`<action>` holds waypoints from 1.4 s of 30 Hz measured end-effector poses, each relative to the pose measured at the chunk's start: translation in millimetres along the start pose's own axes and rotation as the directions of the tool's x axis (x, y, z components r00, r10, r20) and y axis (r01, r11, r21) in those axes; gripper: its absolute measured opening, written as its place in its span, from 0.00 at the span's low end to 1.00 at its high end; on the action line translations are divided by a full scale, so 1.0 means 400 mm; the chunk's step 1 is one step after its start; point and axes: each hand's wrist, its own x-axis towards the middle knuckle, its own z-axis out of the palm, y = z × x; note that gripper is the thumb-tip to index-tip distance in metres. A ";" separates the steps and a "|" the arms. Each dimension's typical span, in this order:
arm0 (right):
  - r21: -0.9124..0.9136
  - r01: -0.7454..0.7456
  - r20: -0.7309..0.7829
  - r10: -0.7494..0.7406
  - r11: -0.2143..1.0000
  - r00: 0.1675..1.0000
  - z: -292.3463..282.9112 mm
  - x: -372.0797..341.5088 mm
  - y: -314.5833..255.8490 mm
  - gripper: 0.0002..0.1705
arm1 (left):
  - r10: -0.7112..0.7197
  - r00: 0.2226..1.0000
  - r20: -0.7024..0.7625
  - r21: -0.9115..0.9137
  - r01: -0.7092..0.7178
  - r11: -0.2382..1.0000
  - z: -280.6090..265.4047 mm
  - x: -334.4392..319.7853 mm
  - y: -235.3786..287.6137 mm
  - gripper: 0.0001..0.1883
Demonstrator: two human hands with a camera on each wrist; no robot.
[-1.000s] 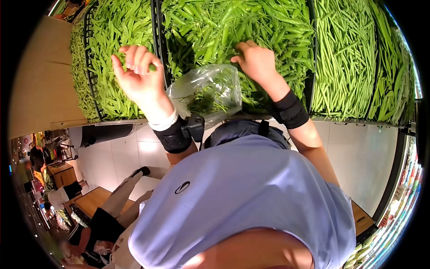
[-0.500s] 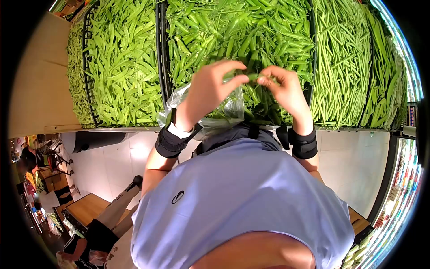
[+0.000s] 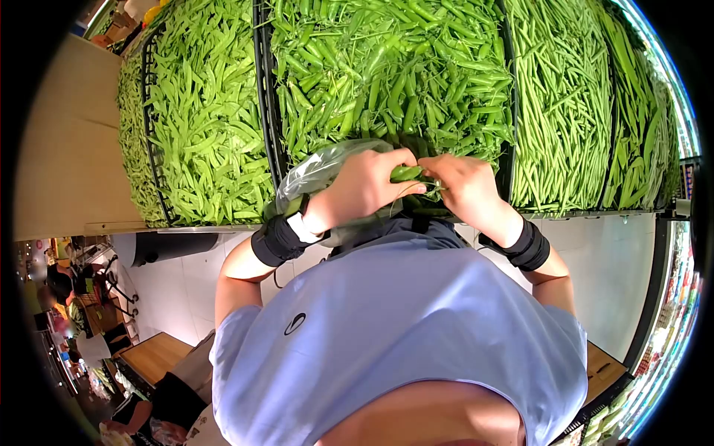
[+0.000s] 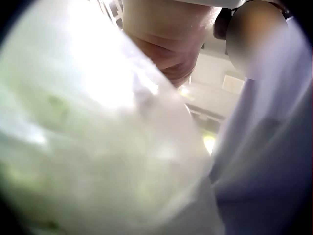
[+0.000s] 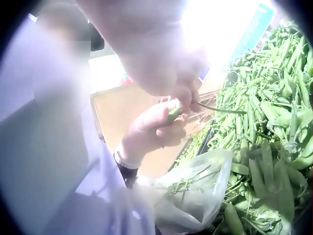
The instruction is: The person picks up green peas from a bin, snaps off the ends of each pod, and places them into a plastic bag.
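Note:
Over the front of the middle crate, my left hand [image 3: 361, 186] pinches a green pea pod [image 3: 405, 174] between thumb and fingers. My right hand [image 3: 468, 186] meets it there, fingertips at the pod's end. In the right wrist view a thin stem [image 5: 220, 108] sticks out from the right fingertips, and the pod [image 5: 174, 113] shows in the left hand. A clear plastic bag [image 3: 316, 172] with green stems inside lies below the left hand; it fills much of the left wrist view, blurred. Heaped pea pods [image 3: 401, 89] spread beyond both hands.
Flat green pods [image 3: 208, 111] fill the crate at left, past a black crate wall [image 3: 266, 97]. Long green beans [image 3: 558, 111] lie at right. The display's front edge [image 3: 580, 214] runs close to the person's body. Another person [image 3: 175, 405] is behind at lower left.
The right hand has come back from the pea heap toward the body. The left hand swung in from the left crate and met it; both then moved nearer the body with the pod.

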 end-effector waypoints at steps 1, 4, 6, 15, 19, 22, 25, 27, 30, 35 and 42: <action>-0.034 0.025 0.034 -0.024 0.999 0.999 -0.003 -0.003 -0.001 0.11 | 0.013 1.000 -0.001 0.076 -0.013 0.997 0.003 -0.003 0.002 0.13; -0.101 0.123 0.111 -0.112 0.987 0.988 0.000 -0.013 0.007 0.11 | -0.061 0.968 0.242 0.244 0.000 0.970 -0.011 -0.003 0.027 0.10; -0.114 0.134 0.232 -0.105 0.984 0.967 -0.003 -0.013 0.006 0.11 | 0.041 0.973 0.227 0.307 -0.111 0.945 0.014 -0.010 0.015 0.07; 0.491 -0.131 0.328 -0.044 0.861 0.943 -0.040 0.002 0.029 0.13 | 0.351 0.921 0.169 0.248 -0.384 0.889 0.006 -0.002 0.056 0.04; 0.677 -0.224 0.171 0.146 0.701 0.974 -0.050 0.013 -0.007 0.07 | 0.358 0.934 0.015 0.211 -0.353 0.912 -0.015 0.004 0.059 0.04; 0.720 -0.227 0.110 0.214 0.656 0.971 -0.052 0.035 -0.017 0.03 | 0.342 0.928 -0.145 0.095 -0.331 0.939 -0.024 0.009 0.062 0.03; 0.825 -0.343 0.196 0.342 0.449 0.919 -0.034 0.033 -0.012 0.04 | -0.024 0.987 -0.159 -0.198 -0.008 0.980 -0.024 -0.005 0.071 0.03; 0.816 -0.363 0.200 0.370 0.449 0.907 -0.021 0.025 -0.010 0.04 | -0.224 0.952 -0.206 -0.338 0.146 0.930 -0.025 -0.010 0.067 0.08; 0.759 -0.406 0.275 0.315 0.509 0.908 -0.036 0.005 0.002 0.02 | -0.273 0.884 -0.381 -0.529 0.034 0.848 -0.061 -0.012 0.031 0.11; 0.800 -0.423 0.215 0.455 0.425 0.864 -0.054 -0.074 0.067 0.07 | -0.548 0.562 -0.620 -0.754 -0.231 0.615 -0.226 -0.069 -0.041 0.14; 0.682 -0.608 0.421 0.462 0.405 0.780 0.003 -0.047 0.049 0.13 | -0.650 0.588 -0.481 -0.779 -0.627 0.009 -0.323 -0.277 -0.134 0.13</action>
